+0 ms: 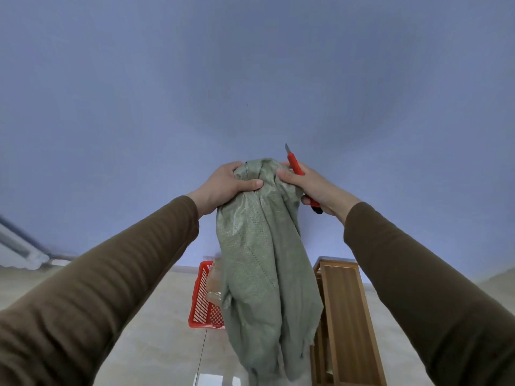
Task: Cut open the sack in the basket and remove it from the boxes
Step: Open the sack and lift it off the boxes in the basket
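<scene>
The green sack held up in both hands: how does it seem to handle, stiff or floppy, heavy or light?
Probably floppy: the sack hangs in loose folds and bunches where the left hand and right hand grip its top. Likely light, since the right hand also holds a red knife. Its woven surface looks slightly shiny, so perhaps a little slippery.

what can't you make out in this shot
Head view, the only one:
- Boxes in the basket: mostly hidden behind the sack.
- Sack's cut edge and bottom: bunched up, cut off by the lower frame edge.
- Knife grip: covered by the right hand.
- Left hand fingertips: buried in sack folds.
</scene>
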A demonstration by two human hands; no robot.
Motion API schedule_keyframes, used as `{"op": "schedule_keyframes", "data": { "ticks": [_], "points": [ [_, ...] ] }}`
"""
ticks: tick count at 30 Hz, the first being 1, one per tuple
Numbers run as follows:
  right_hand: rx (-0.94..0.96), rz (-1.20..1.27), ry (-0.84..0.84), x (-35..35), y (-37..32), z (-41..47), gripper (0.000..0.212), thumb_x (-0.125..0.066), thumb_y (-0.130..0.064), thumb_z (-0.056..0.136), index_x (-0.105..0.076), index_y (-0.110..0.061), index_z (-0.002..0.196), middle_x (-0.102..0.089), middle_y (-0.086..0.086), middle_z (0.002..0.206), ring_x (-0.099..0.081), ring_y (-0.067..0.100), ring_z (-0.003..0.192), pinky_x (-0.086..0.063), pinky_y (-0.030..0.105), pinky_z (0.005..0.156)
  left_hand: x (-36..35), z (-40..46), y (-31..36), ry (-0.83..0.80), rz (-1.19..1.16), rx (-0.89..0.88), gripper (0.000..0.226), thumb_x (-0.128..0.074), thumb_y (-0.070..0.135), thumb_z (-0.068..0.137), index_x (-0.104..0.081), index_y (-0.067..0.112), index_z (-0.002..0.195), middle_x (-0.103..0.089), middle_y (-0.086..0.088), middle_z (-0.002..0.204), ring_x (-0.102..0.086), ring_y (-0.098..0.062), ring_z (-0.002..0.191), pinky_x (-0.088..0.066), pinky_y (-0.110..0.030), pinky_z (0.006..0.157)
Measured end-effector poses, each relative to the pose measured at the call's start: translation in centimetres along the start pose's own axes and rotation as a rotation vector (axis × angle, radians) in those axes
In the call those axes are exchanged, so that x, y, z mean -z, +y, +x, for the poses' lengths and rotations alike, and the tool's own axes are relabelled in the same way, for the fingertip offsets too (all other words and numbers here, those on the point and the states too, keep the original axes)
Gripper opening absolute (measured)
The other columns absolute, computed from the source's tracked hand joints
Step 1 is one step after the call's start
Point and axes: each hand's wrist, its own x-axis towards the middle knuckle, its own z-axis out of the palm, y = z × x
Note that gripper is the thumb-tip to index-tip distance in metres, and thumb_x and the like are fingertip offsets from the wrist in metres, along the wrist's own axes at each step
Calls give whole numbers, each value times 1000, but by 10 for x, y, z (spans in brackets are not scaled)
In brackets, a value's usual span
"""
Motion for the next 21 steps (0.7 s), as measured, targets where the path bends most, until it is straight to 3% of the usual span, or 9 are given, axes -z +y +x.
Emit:
{"op": "schedule_keyframes", "data": {
  "ticks": [2, 3, 5, 7, 10, 12, 14, 17, 21],
  "points": [
    [39, -3, 5, 1, 10, 0, 81, -82, -65, 75, -49, -41, 145, -67, -5, 120, -49, 21, 69, -35, 25, 43, 6, 2, -1, -36, -72, 35, 44, -87, 26, 86, -73, 10, 124, -81, -8, 116, -79, -26, 107, -61, -42, 98],
    [53, 22, -25, -1, 14, 0, 82, -85, -57, 76, -46, -44, 146, -67, -3, 120, -48, 22, 66, -36, 25, 42, 7, 3, -1, -63, -114, 55, 42, -85, 27, 87, -74, 10, 124, -80, -10, 118, -78, -28, 109, -61, -42, 98],
    [76, 41, -91, -10, 19, -1, 79, -88, -46, 77, -47, -43, 145, -70, -4, 102, -52, 9, 54, -37, 23, 39, 7, 4, -2, -111, -194, 92, 42, -82, 29, 90, -73, 8, 126, -79, -14, 121, -76, -32, 113, -62, -43, 95],
    [68, 90, -108, -19, 18, 0, 71, -90, -37, 79, -55, -36, 141, -76, -8, 91, -64, 4, 58, -45, 19, 43, 4, 5, -2, -115, -234, 118, 47, -80, 32, 92, -70, 5, 129, -77, -18, 124, -76, -35, 113, -63, -46, 96],
    [37, 221, -30, -28, 14, 2, 49, -88, -23, 83, -70, -19, 128, -82, -2, 103, -79, 10, 88, -59, 20, 64, 1, 1, -4, 31, -175, 116, 65, -83, 40, 88, -55, 10, 138, -71, -17, 130, -76, -30, 109, -65, -42, 88],
    [14, 312, 55, -30, 15, 3, 38, -85, -21, 86, -73, -13, 122, -83, 2, 99, -80, 14, 85, -60, 23, 64, 1, -4, -9, 127, -116, 65, 74, -85, 46, 85, -44, 24, 143, -63, -7, 131, -74, -20, 106, -62, -29, 77],
    [-23, 493, 126, -32, 17, 5, 36, -82, -18, 90, -73, -6, 122, -82, 11, 104, -80, 24, 92, -64, 33, 72, 0, -11, -15, 100, -73, -23, 87, -87, 47, 80, -37, 35, 149, -56, 1, 136, -69, -12, 114, -58, -23, 84],
    [-84, 710, 158, -40, 15, 5, 40, -78, -15, 93, -69, 1, 129, -75, 22, 120, -75, 37, 110, -62, 48, 91, -11, -20, -27, 65, -35, -109, 108, -92, 42, 72, -24, 44, 156, -41, 1, 152, -58, -16, 133, -54, -35, 106],
    [-229, 775, 87, -48, 10, 3, 39, -76, -22, 94, -70, 1, 126, -77, 24, 114, -79, 36, 98, -65, 44, 73, -21, -23, -27, 52, -39, -117, 118, -95, 29, 70, -18, 47, 158, -35, -8, 155, -53, -29, 139, -50, -52, 114]
  ]
}}
